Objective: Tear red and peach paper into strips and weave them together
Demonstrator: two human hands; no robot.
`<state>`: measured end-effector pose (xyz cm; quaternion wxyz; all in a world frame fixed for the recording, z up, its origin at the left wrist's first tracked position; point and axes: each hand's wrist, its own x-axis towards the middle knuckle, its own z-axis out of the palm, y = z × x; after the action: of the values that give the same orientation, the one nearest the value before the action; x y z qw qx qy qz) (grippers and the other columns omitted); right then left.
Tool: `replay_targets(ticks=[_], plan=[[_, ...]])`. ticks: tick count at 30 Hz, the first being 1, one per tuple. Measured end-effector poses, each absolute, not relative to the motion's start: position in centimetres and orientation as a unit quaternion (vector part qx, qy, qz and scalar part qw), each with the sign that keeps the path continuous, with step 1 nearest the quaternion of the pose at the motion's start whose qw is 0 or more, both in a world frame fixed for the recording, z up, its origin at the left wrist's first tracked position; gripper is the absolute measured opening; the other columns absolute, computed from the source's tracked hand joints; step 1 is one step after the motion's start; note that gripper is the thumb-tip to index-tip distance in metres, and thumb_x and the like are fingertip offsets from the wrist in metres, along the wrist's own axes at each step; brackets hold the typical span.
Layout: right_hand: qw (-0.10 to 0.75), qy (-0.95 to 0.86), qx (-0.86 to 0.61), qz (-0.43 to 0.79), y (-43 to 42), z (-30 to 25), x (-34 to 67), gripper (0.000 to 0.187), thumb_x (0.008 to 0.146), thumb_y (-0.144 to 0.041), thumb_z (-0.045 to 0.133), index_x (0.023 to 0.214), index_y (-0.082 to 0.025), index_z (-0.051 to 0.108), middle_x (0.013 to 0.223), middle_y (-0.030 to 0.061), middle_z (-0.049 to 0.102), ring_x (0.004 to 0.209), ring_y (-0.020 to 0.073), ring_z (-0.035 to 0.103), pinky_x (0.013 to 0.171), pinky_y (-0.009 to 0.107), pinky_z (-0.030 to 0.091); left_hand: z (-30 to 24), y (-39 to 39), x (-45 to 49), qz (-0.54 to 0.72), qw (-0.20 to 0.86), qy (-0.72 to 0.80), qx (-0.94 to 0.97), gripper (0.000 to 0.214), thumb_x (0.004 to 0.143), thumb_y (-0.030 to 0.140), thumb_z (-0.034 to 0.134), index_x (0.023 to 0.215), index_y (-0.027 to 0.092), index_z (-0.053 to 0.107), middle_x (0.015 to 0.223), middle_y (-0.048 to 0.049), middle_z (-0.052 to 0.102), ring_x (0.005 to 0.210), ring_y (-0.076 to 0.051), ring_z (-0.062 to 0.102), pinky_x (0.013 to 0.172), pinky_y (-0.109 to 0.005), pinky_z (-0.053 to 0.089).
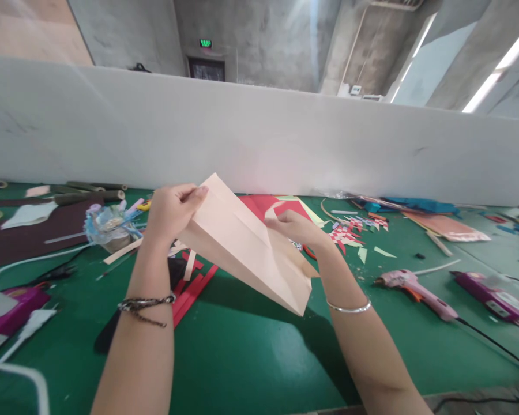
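I hold a folded sheet of pale peach paper [242,245] up above the green table [251,351]. My left hand [170,210] pinches its upper left edge, fingers closed on the paper. On the sheet's right side my right hand [296,227] grips the paper, its fingers curled over the fold. A dark bracelet circles my left wrist and a silver bangle my right. Red paper strips [194,288] lie on the table under the sheet.
A pink glue gun [415,288] and a purple tool [493,297] lie at the right. Red and green paper scraps [350,233] lie behind my right hand. At the left lie a bundle of coloured bits [108,225], bamboo sticks [90,193] and a purple device [8,314]. A white partition [259,138] stands behind the table.
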<state>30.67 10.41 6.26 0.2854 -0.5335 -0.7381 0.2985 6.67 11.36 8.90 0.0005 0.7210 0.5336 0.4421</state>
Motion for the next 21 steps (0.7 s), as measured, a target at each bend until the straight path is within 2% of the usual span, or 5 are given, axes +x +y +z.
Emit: replay_targets(ticks=[8,11,15,21], plan=[[0.279,-0.721,-0.582,0.253,10.91,5.52,30.95,0.042,0.08,-0.04,0.043,0.053,-0.02,0.018,0.051,-0.0056,0.015,0.044,0.0058,0.017,0.043,0.025,0.012,9.08,11.31,6.57,0.451,-0.021,0.538,0.711,0.036,0.077,0.04,0.045,0.049,0.019,0.037,0.049,0.0041,0.026,0.05,-0.011,0.032,0.047,-0.024,0.023],[0.273,-0.724,-0.57,0.275,11.17,5.41,31.21,0.046,0.081,-0.049,0.04,0.053,-0.02,0.019,0.051,-0.0056,0.017,0.044,0.0059,0.018,0.044,0.025,0.014,9.12,11.28,6.59,0.454,-0.029,0.536,0.711,0.036,0.077,0.039,0.045,0.049,0.019,0.035,0.05,0.0043,0.024,0.05,-0.011,0.029,0.047,-0.025,0.022],[0.225,-0.742,-0.559,0.294,11.22,5.78,31.51,0.052,0.077,-0.061,0.041,0.053,-0.02,0.018,0.052,-0.0055,0.016,0.044,0.0059,0.017,0.044,0.025,0.012,9.04,11.34,6.34,0.461,-0.034,0.539,0.704,0.037,0.077,0.038,0.046,0.049,0.019,0.032,0.052,0.0046,0.022,0.05,-0.01,0.026,0.047,-0.024,0.02],[0.224,-0.748,-0.559,0.278,11.22,5.87,31.55,0.047,0.078,-0.046,0.046,0.052,-0.019,0.017,0.05,-0.0062,0.015,0.042,0.0049,0.015,0.043,0.025,0.01,8.92,11.37,5.92,0.48,-0.029,0.533,0.697,0.038,0.078,0.035,0.047,0.049,0.018,0.03,0.052,0.0051,0.02,0.05,-0.008,0.025,0.047,-0.023,0.019]])
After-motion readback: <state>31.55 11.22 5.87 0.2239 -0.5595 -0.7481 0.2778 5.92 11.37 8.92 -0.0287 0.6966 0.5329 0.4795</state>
